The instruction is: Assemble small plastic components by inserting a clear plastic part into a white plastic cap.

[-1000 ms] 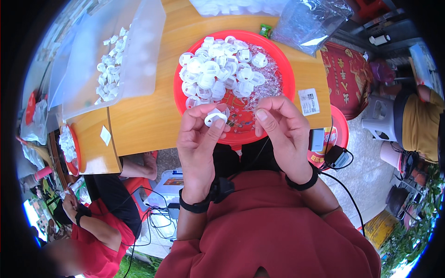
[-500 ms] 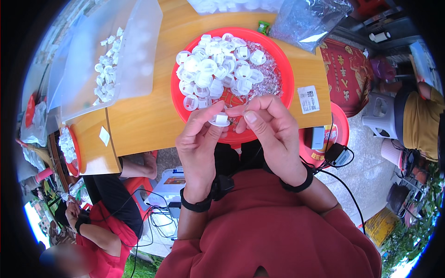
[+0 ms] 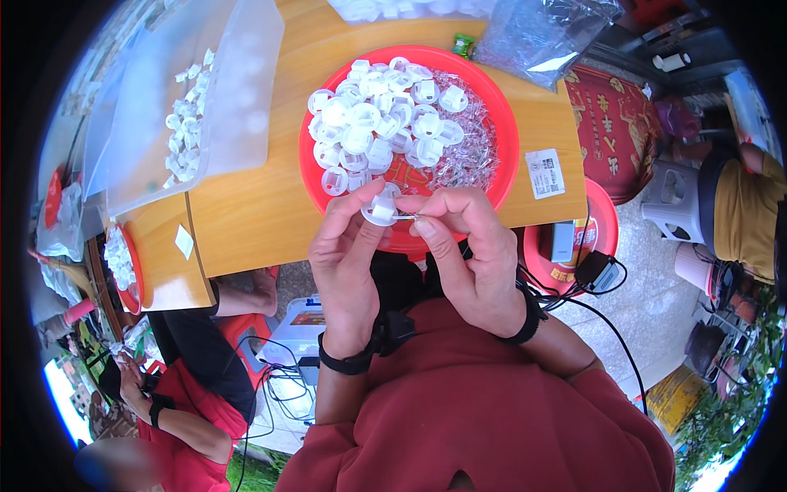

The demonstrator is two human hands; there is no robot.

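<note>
A white disc-shaped piece (image 3: pixel 379 211) is held up at the near side of a red tray (image 3: pixel 308 164), pinched between the left hand's (image 3: pixel 343 261) thumb and forefinger. The right hand (image 3: pixel 471 266) nips a thin pin (image 3: pixel 405 217) right by it; whether they touch, I can't tell. White pieces (image 3: pixel 358 123) heap up in the tray beside clear slender bits (image 3: pixel 467 148), on a wooden table (image 3: pixel 246 234).

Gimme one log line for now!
left hand: holds round white plastic piece; right hand: holds thin silvery pin pointed at it; round red plastic tray: similar white pieces inside
</note>
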